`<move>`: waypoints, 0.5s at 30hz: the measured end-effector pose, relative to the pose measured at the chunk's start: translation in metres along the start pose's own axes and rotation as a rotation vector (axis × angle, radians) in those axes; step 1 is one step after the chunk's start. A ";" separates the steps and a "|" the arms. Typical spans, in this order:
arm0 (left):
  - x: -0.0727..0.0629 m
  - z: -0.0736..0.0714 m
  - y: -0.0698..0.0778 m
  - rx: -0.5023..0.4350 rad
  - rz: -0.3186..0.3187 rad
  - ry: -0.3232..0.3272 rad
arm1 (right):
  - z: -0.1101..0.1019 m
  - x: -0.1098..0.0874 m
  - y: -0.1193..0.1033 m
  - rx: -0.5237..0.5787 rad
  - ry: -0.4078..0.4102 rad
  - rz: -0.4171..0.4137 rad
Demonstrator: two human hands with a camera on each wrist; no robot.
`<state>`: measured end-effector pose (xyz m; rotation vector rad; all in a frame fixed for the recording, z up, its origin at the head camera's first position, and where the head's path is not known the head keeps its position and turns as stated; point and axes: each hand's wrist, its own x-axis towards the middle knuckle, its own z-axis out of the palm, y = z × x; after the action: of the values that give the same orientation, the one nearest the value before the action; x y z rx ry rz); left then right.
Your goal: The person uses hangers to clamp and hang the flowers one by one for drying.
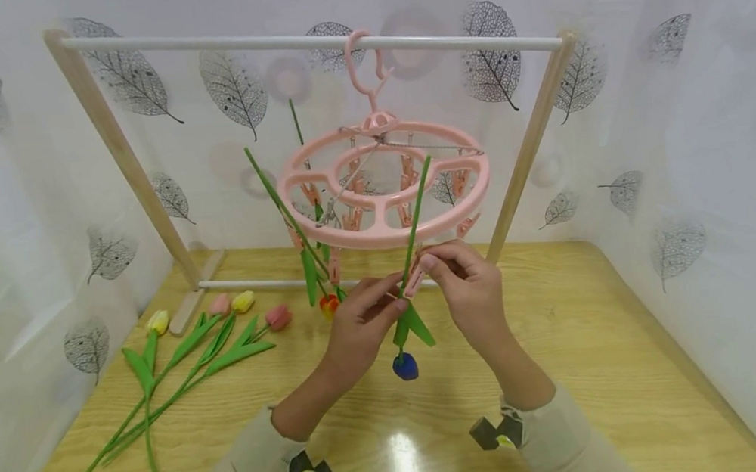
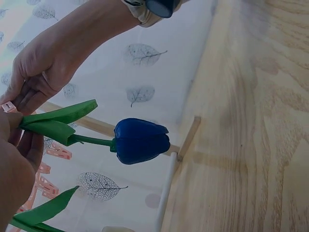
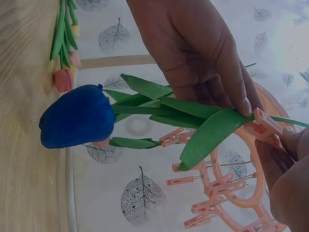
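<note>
A blue artificial tulip (image 1: 405, 366) hangs head down below the front rim of a round pink clip hanger (image 1: 344, 237). My left hand (image 1: 360, 333) pinches its green stem near the leaves. A pink clothespin (image 3: 265, 126) of the hanger sits at the stem, and my right hand (image 1: 474, 295) grips it between thumb and fingers. In the right wrist view, the left fingertips are right beside the clothespin's tip. The tulip's stem rises past the ring in front. Behind, an orange-red tulip (image 1: 329, 306) hangs head down on the ring's left side.
The hanger hooks over the white bar (image 1: 250, 41) of a wooden-legged rack. Several pink and yellow tulips (image 1: 279, 318) lie on the wooden table (image 1: 568, 369) at left. More pink clothespins dangle round the ring. A leaf-patterned curtain (image 1: 685, 161) surrounds the table.
</note>
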<state>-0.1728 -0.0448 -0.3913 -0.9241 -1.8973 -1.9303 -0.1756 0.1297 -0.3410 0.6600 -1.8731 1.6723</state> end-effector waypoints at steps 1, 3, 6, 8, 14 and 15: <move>0.000 0.000 0.000 0.000 -0.004 0.001 | 0.000 0.000 0.000 0.001 -0.003 0.001; 0.000 0.000 -0.001 0.004 -0.010 0.004 | 0.001 0.000 0.001 -0.001 -0.010 -0.002; 0.000 0.000 -0.001 0.027 -0.027 0.004 | 0.001 0.000 0.003 -0.006 -0.031 0.002; 0.001 0.000 -0.001 0.039 -0.040 0.003 | 0.001 0.000 0.005 -0.016 -0.042 0.014; 0.001 0.000 -0.001 0.031 -0.084 -0.018 | 0.001 0.001 0.006 -0.043 -0.043 0.056; 0.001 0.000 -0.002 0.025 -0.091 -0.026 | 0.001 0.001 0.006 -0.050 -0.042 0.059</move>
<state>-0.1749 -0.0442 -0.3917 -0.8734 -2.0063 -1.9493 -0.1808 0.1293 -0.3448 0.6294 -1.9751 1.6540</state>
